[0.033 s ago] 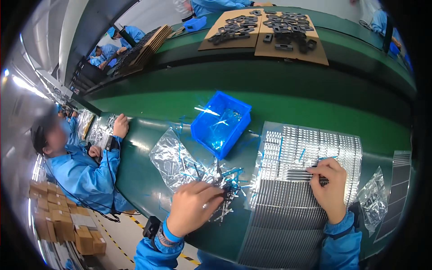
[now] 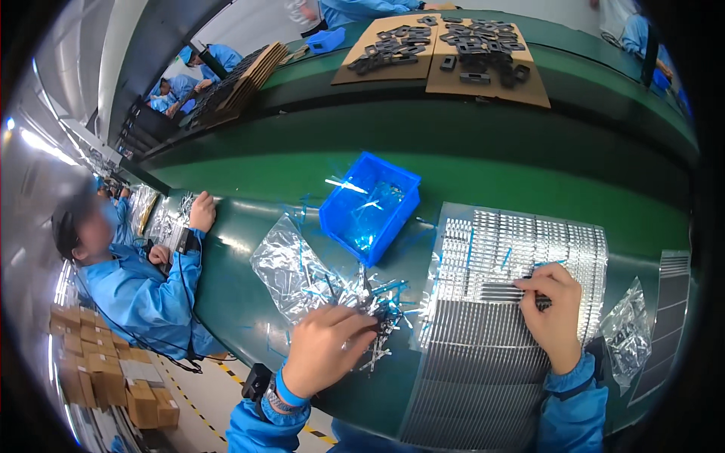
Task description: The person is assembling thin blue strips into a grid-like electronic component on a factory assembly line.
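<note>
Head view: right hand (image 2: pixel 553 313) over sheet (image 2: pixel 483 362)

Hands: two present, left hand (image 2: pixel 325 346) and right hand (image 2: pixel 553 313). Blue bins (image 2: pixel 394 226): two stood ahead of left hand, one near, one far. Cardboard sheets (image 2: pixel 521 92): two lay far ahead of hands; black parts (image 2: pixel 474 78) on them overlapped, total undetermined. Clear bag (image 2: pixel 628 325): one lay right of right hand. Loose strips (image 2: pixel 389 291) beside left hand: many, uncountable.
</note>
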Motion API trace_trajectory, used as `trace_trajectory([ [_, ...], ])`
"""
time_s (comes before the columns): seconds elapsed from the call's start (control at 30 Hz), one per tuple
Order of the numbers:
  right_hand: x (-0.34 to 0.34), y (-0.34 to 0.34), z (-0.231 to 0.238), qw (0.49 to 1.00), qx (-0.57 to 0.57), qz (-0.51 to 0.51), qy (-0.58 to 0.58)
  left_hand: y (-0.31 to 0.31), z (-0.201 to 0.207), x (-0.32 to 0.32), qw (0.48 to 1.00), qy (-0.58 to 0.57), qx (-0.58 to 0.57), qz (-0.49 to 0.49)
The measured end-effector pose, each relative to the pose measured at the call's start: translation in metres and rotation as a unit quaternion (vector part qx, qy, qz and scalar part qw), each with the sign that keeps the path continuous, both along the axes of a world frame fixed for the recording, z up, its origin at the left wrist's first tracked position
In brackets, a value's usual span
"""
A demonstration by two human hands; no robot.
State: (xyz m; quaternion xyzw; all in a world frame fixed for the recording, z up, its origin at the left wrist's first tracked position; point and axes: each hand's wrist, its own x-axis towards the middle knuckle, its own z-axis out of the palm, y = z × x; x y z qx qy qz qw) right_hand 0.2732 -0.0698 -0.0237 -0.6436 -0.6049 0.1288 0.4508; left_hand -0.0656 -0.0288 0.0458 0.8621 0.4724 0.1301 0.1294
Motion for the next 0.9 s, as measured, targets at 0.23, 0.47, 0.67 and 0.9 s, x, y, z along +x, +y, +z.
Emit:
trace_trajectory([
  [0.23,0.001,-0.004,0.000,1.000,-0.012,0.001,0.023,-0.003,-0.012,0.017,0.999,-0.032,0.015,-0.024],
  [0.47,-0.001,-0.004,0.004,0.999,-0.019,-0.003,0.030,-0.009,-0.022,0.018,0.998,0.019,0.056,-0.004],
  [0.67,0.001,-0.004,0.002,1.000,-0.012,0.001,0.022,-0.011,-0.026,0.020,0.998,-0.005,0.059,-0.008],
  [0.9,0.001,-0.003,0.003,1.000,-0.008,0.002,0.021,-0.006,-0.004,0.018,0.991,-0.114,-0.017,0.062],
])
